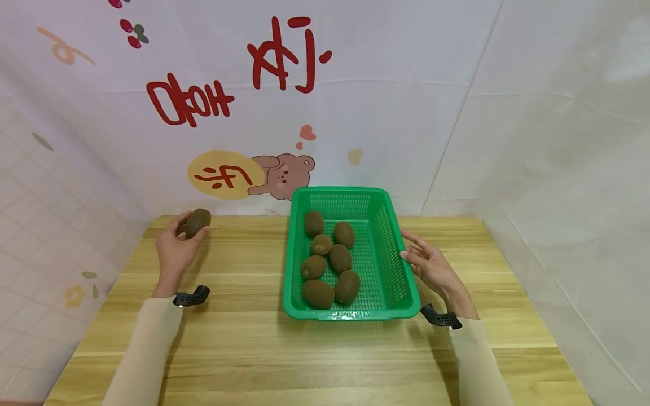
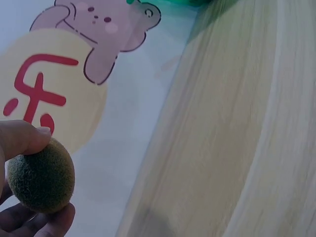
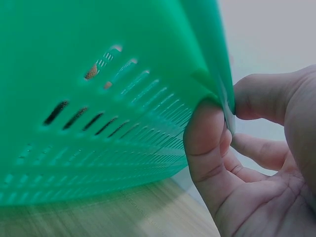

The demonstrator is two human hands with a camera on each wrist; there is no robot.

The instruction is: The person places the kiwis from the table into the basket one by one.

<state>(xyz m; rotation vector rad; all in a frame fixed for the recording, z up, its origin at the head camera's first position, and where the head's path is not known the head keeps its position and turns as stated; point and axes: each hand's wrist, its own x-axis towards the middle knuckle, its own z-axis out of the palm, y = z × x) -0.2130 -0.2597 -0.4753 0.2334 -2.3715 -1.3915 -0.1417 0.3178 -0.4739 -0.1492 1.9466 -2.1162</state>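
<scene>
At the table's far left, my left hand (image 1: 175,248) pinches a brown fuzzy kiwi (image 1: 198,223) between thumb and fingers, raised off the wood. The left wrist view shows the same kiwi (image 2: 43,177) with fingertips on opposite sides. A green plastic basket (image 1: 415,299) stands right of the middle, its slotted wall (image 3: 98,158) filling much of the right wrist view. Several kiwis (image 1: 340,258) lie inside it, mostly along its left half. My right hand (image 1: 431,265) grips the basket's right rim; thumb and fingers (image 3: 205,143) lie on either side of the edge.
The wooden table (image 1: 244,349) runs back to a white cloth backdrop (image 1: 386,101) printed with red characters and a bear (image 1: 286,176). More white cloth hangs at the left and right sides. Black wrist mounts (image 1: 192,296) sit on both wrists.
</scene>
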